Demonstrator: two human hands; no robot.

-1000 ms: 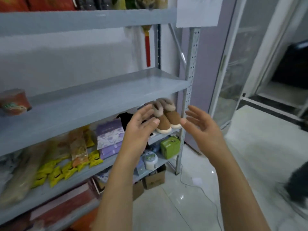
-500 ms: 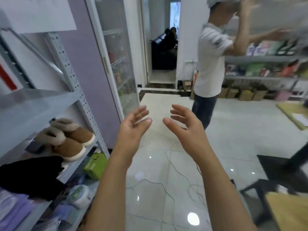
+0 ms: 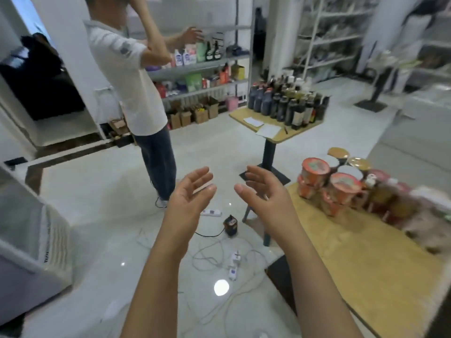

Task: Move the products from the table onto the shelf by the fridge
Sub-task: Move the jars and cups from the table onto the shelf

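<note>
Fingers of the left hand and right hand spread empty; the view has swung from shelf to counter, where noodle cups wait just right of them for the next load.

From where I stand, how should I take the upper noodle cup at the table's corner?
Probably wrap the right hand round the wall of the upper noodle cup under its wider lid rim, coming from the open left side. It stands upright on a lower cup, with more cups close on its right, so lift straight up.
</note>
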